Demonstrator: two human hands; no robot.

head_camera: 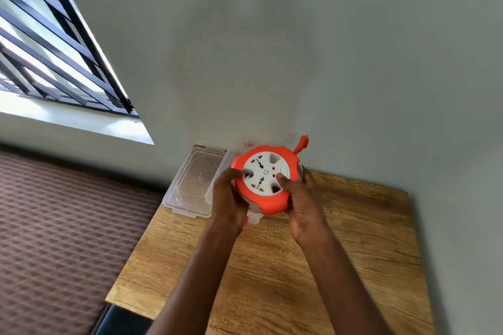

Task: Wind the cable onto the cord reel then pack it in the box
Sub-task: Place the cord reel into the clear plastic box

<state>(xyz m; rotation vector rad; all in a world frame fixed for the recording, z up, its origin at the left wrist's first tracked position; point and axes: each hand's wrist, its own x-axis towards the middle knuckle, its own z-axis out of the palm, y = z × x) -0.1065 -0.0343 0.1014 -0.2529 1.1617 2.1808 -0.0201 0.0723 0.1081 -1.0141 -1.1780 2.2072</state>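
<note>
Mostly hidden behind the round orange-and-white plastic cord reel (263,180) and both hands: the clear plastic storage box (253,217), only a corner showing. Impossible to tell whether wound cable lies inside the reel. Cut off by the left edge: the dark-barred window (51,43).

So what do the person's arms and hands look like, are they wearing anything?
Nothing is worn that shows. Both forearms are bare as far as the picture's bottom edge, with no sleeves in view. The left hand and the right hand have no gloves, and no rings, watch or bracelets show. The picture is a little blurry, so tiny details cannot be told.
</note>
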